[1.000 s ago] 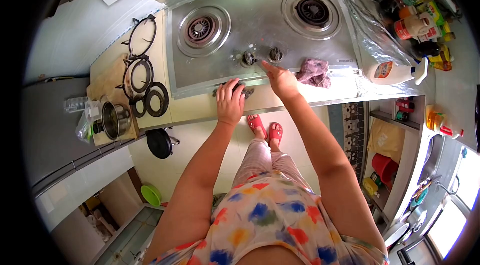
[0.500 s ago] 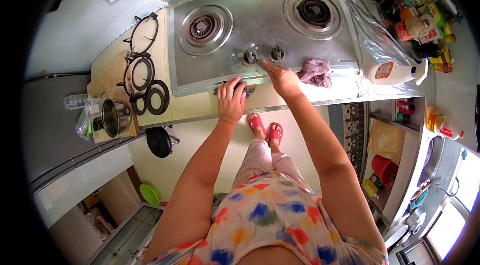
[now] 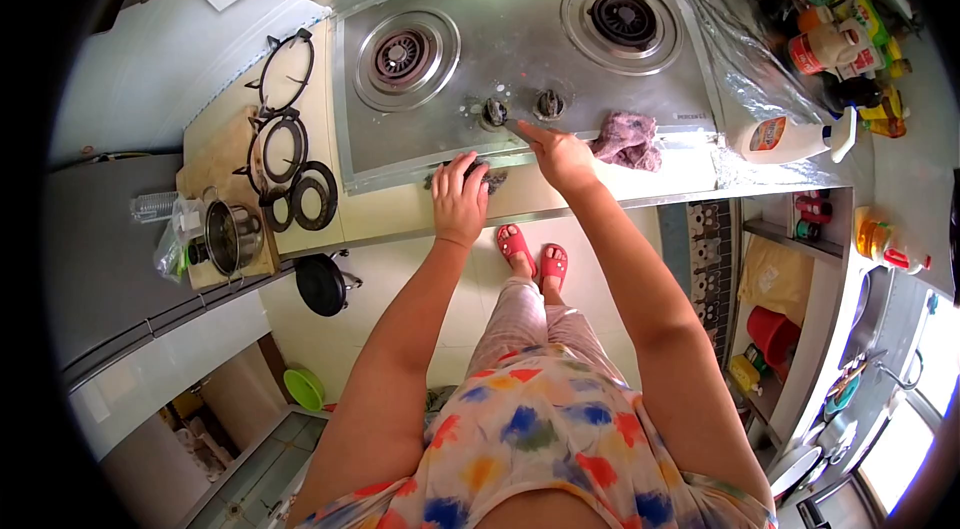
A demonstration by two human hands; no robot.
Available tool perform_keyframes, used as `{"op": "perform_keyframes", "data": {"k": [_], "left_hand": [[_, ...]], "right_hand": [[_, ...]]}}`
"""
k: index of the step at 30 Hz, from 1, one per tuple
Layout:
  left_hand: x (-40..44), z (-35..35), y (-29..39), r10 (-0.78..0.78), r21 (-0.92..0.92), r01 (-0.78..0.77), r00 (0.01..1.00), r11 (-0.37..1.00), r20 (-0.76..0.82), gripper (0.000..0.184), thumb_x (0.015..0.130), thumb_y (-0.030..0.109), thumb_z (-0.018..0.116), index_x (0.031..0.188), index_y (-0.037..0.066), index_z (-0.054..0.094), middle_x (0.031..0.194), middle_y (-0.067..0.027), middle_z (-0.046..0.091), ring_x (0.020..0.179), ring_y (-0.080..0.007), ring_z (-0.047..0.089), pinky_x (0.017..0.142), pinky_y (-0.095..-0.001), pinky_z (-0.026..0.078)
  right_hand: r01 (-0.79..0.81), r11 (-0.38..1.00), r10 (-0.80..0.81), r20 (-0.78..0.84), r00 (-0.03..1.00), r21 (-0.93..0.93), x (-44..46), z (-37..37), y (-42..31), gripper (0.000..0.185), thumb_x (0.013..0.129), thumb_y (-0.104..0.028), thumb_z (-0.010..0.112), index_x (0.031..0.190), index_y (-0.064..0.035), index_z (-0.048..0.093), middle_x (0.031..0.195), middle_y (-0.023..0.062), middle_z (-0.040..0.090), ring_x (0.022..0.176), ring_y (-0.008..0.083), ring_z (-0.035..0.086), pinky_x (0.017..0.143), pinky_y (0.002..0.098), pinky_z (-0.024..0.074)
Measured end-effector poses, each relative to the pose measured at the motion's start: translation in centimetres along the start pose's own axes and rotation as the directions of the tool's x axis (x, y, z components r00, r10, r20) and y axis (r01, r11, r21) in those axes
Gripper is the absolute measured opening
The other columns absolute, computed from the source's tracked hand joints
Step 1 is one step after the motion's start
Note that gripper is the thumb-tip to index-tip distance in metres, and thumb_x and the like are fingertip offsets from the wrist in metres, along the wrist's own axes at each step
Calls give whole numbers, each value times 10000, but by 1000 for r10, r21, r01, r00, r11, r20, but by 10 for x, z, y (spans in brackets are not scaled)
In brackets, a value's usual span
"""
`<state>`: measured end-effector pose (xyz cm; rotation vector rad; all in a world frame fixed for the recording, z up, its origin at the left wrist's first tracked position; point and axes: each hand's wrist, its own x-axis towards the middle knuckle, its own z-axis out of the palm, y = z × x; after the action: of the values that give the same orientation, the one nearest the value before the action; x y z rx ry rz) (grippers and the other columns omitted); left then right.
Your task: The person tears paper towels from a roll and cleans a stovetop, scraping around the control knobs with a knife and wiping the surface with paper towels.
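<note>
My right hand [image 3: 565, 159] is closed on a thin grey flat-bladed tool [image 3: 514, 127], mostly hidden in the grip. The tool's tip reaches the base of the left stove knob [image 3: 495, 112]. A second knob [image 3: 549, 105] stands just right of it. My left hand [image 3: 461, 199] lies with fingers extended on the counter's front edge, over a dark, wiry scouring pad [image 3: 496, 179] that shows beside the fingers. Pale specks and stains mark the steel stove top [image 3: 420, 144] around the knobs. A crumpled purple-brown cloth [image 3: 628, 141] lies right of my right hand.
Two burners [image 3: 398, 56] are bare of their supports. Black pan supports and rings [image 3: 285, 149] lie on the left counter beside a steel pot [image 3: 233, 234]. A white spray bottle [image 3: 785, 141] lies at the right. Condiment bottles [image 3: 825, 47] crowd the far right.
The view has shifted slightly. My right hand and the tool have moved a little left, the tip now at the left knob's base. My left hand stays on the scouring pad.
</note>
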<state>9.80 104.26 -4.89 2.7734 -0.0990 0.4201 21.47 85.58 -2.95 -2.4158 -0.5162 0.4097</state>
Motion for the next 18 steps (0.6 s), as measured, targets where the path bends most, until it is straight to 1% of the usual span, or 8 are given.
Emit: {"op": "perform_keyframes", "data": {"k": [1,4,7,10,13,16,18], "left_hand": [[0,-1,1,1,-3,-1,1000,1000,0,286,871,151,584,1152,106,603,1344,-63,493,1273,-286,441,1087,-510,308],[0,-1,0,0,-1,0,1000,1000,7,284,875,145,573,1155,104,599,1346,-67,490,1272,-292,439,1085,-514,307],[-1,0,-1,-1,-2,1,1000,1000,8,283,877,148,573,1156,104,597,1345,-67,489,1275,-293,437,1085,-517,306],[0,1,-1,1,-6,-1,1000,1000,7,282,877,150,574,1154,103,597,1345,-68,488,1276,-292,436,1086,-521,306],[-1,1,-1,-5,-3,5,1000,1000,12,280,878,152,575,1153,101,596,1346,-68,486,1278,-291,435,1087,-522,305],[-2,1,-1,-8,-1,8,1000,1000,11,280,879,154,577,1154,100,595,1348,-68,485,1279,-288,434,1089,-522,304],[-1,2,-1,-7,-3,7,1000,1000,10,281,880,156,578,1155,100,595,1348,-67,486,1280,-287,434,1091,-521,302]], "right_hand": [[3,1000,-3,-6,1000,7,0,0,-1,377,943,-198,507,1307,-278,563,1017,144,689,925,341,657,794,455,519],[-34,999,34,-12,999,5,-1,-2,-5,398,922,-212,570,1308,-307,574,1036,131,690,923,325,659,811,438,526],[-35,999,36,27,999,-11,0,-5,-5,393,927,-218,565,1309,-311,573,1030,126,692,927,324,659,818,438,523],[-9,1000,9,-8,1000,-11,1,-1,-3,394,927,-222,564,1311,-311,570,1022,125,693,920,327,660,806,441,527],[-22,997,22,7,1000,-69,1,2,-4,398,923,-225,570,1312,-308,569,1015,123,692,901,332,663,787,443,532],[-1,997,-2,-40,999,-82,1,7,-2,410,915,-212,581,1312,-309,569,1015,119,693,882,335,668,768,444,537],[29,998,-33,-90,995,-51,1,11,0,403,902,-194,595,1291,-301,590,981,131,694,856,343,667,754,446,535]]}}
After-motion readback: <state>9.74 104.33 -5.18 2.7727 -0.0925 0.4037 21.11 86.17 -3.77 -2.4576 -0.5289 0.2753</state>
